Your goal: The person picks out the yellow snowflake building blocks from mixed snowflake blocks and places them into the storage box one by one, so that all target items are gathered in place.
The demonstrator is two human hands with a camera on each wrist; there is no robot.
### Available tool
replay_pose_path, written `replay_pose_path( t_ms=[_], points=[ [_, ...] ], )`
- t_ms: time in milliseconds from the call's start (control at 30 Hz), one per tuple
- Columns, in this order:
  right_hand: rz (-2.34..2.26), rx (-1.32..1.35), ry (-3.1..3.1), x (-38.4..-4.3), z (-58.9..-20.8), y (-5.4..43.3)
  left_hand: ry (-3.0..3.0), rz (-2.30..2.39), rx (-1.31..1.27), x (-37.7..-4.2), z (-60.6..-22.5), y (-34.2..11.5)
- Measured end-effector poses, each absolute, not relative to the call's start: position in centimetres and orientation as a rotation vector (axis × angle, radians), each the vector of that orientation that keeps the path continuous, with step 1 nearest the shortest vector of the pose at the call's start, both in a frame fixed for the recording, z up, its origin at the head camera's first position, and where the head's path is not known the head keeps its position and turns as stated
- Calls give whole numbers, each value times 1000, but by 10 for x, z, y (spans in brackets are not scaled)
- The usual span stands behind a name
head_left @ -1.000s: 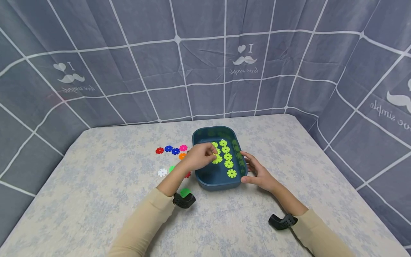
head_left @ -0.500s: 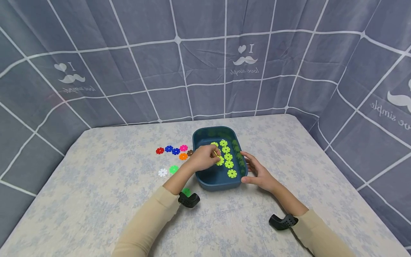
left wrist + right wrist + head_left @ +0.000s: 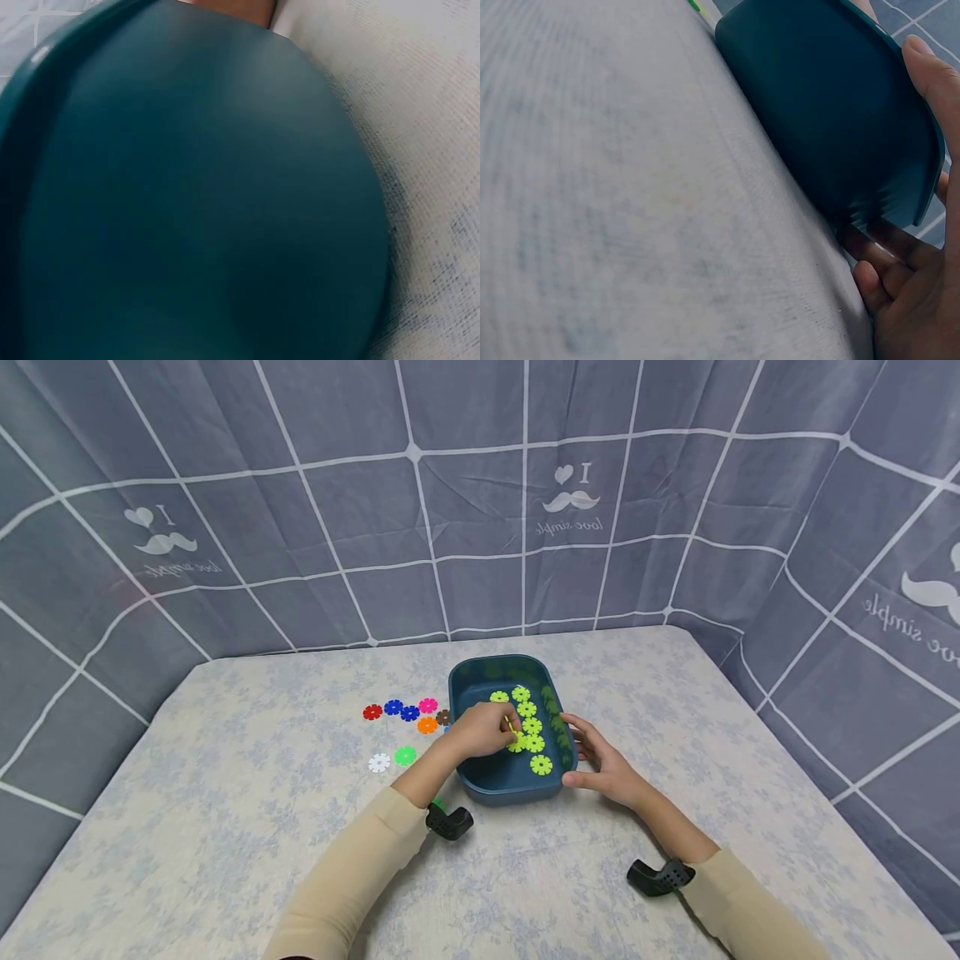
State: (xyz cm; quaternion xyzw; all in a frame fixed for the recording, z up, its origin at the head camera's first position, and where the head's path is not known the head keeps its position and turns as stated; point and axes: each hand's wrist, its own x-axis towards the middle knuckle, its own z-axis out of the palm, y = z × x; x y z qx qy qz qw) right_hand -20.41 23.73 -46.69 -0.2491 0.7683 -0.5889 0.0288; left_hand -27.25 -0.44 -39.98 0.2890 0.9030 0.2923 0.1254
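My left hand [image 3: 483, 731] reaches into a dark teal plastic basin [image 3: 512, 795]. Between thumb and fingers it pinches a yellow-green snowflake disc [image 3: 512, 724], seen nearly edge-on. Right below the fingertips, another yellow-green disc [image 3: 517, 743] lies flat. Several more of that colour form a slanting column to the right, down to a disc [image 3: 541, 765] at the near end. My right hand [image 3: 609, 772] touches the basin's right near corner from outside, fingers lightly bent. In the right wrist view its thumb [image 3: 930, 71] lies by the rim. The basin's wall [image 3: 202, 180] hides the left hand in its wrist view.
Left of the basin lie loose discs: red [image 3: 372, 712], blue [image 3: 409, 713], pink [image 3: 428, 705], orange [image 3: 427, 725], brown [image 3: 443, 717], white [image 3: 379, 763] and green [image 3: 406, 756]. The left forearm covers others. A grey curtain [image 3: 480, 510] hangs behind the cloth-covered table [image 3: 225, 793].
My left hand has moved slightly right and nearer inside the basin, and the yellow-green disc under its fingertips has shifted with it towards the column. The right hand has stayed in place.
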Motion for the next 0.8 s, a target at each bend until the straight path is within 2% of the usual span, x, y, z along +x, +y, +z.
replay_pose_path(
  t_ms=[800],
  points=[
    [-1804,-769,2380,-203,-466,238,2674,673,834,-273,-405,4]
  ],
)
